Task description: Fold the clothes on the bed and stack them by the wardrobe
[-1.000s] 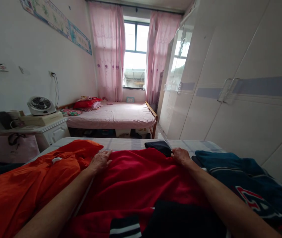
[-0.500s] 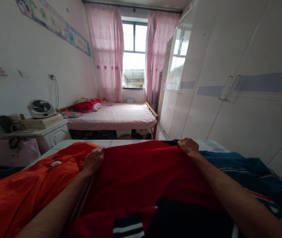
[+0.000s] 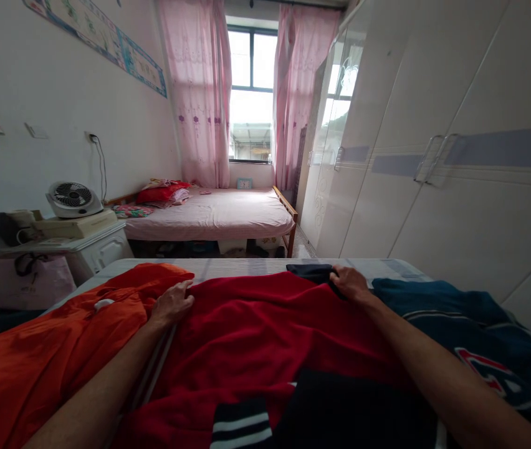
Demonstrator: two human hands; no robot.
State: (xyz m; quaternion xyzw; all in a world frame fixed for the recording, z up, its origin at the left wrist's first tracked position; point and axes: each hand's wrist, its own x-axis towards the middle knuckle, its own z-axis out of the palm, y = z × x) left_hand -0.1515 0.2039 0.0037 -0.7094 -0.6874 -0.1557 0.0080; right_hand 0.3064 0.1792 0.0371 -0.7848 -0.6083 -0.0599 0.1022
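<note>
A red long-sleeved top (image 3: 247, 330) lies spread in front of me, rumpled, with a striped dark cuff (image 3: 241, 424) and a large dark part near my body. My left hand (image 3: 174, 302) touches its far left edge, fingers somewhat apart. At the far right corner, my right hand (image 3: 350, 284) is closed on the top's dark edge (image 3: 310, 270). An orange garment (image 3: 64, 343) with a small white patch lies beside my left forearm. To the right of my right arm rests a dark teal garment (image 3: 452, 312) with red-and-white lettering.
The clothes lie on a bed with a pale checked sheet (image 3: 247, 266). Beyond it stands another bed (image 3: 219, 215) with a pink sheet and red bedding. A nightstand (image 3: 106, 249) with a fan (image 3: 73, 198) is at left; a white wardrobe (image 3: 387, 206) lines the right.
The red top has gone from stretched taut to slack and wrinkled on the bed. My left hand's fingers have loosened. More of the teal garment's lettering shows.
</note>
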